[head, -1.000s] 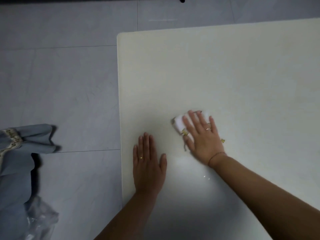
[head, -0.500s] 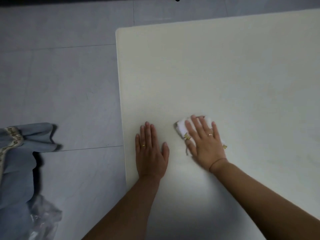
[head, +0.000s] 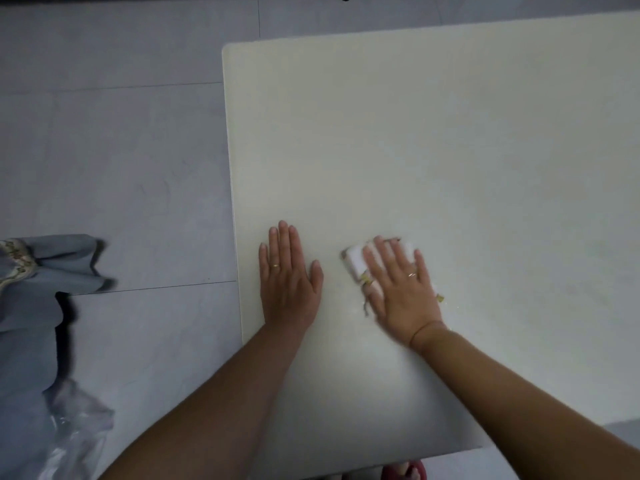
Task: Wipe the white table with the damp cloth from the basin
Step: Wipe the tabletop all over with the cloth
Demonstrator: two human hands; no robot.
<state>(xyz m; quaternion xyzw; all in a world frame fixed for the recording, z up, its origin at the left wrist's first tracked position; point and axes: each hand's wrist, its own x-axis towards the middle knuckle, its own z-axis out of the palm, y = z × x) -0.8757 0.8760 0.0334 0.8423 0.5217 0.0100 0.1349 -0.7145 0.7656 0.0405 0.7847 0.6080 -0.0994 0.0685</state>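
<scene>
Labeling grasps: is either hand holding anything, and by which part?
Nothing gripped: right hand presses flat on top of the white cloth; left hand lies flat on the table.

tabletop (head: 433,140): cream-white, rounded far-left corner | left hand (head: 289,282) lies flat near its left edge | white folded cloth (head: 356,259) just right of that, pressed under flat right hand (head: 401,289) | floor (head: 121,168): grey tiles, blue fabric (head: 31,306) and clear plastic (head: 76,427) at left
</scene>
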